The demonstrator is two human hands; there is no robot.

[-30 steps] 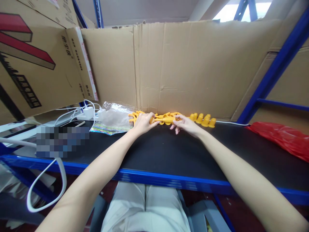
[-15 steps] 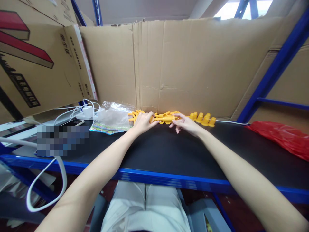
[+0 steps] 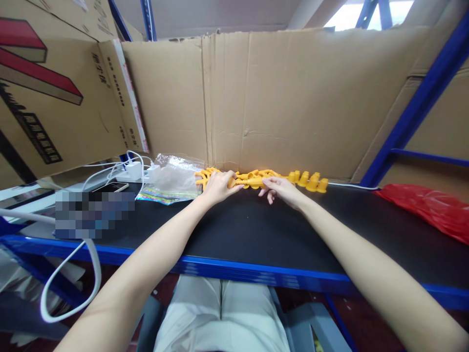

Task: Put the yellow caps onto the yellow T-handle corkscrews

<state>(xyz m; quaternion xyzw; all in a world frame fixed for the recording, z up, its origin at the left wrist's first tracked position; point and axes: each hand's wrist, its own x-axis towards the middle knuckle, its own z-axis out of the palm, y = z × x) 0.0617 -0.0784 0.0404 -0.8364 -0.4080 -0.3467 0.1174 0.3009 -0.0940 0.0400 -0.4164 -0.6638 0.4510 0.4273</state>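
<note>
A long yellow plastic piece (image 3: 252,182) spans the gap between my two hands, close to the far side of the black tabletop. Its left end is in the closed fingers of my left hand (image 3: 220,187), which hide part of it. My right hand (image 3: 284,190) pinches the other end between thumb and fingers, its lower fingers curled loosely beneath. Behind this piece lie more yellow plastic parts (image 3: 269,172), partly covered by my hands. Yellow branching parts (image 3: 201,177) stick out left of my left hand. To the right stand several yellow stepped plugs (image 3: 312,182).
A clear plastic bag (image 3: 174,181) lies left of the yellow parts, near white cables and a charger (image 3: 134,171). Cardboard (image 3: 293,102) walls off the back. A red plastic bag (image 3: 425,205) lies at right. The blue shelf edge (image 3: 238,268) runs in front of me.
My right hand has shifted slightly and its fingers have closed more around the right end of the yellow piece. My left hand stays almost where it was.
</note>
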